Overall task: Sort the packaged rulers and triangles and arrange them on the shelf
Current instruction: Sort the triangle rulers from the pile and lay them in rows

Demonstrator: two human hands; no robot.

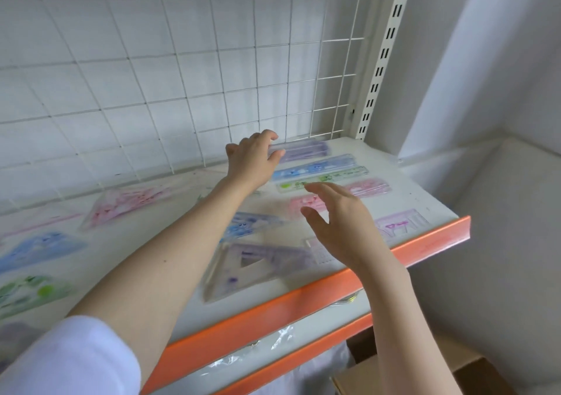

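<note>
Packaged rulers lie side by side at the back right of the white shelf (425,200): a purple ruler (306,150), a blue ruler (315,168), a green ruler (340,176) and a pink ruler (368,187). My left hand (253,159) reaches to the back and pinches the left end of the purple ruler. My right hand (340,221) hovers open above the pink ruler, fingers spread, holding nothing. A purple triangle (258,265) lies near the front edge, a blue triangle (246,226) behind it under my left forearm.
More packaged triangles lie to the left: pink (127,203), blue (39,247), green (27,293). Another purple pack (400,223) sits at the front right. A white wire grid (182,76) backs the shelf. An orange strip (334,285) edges the front; a lower shelf shows below.
</note>
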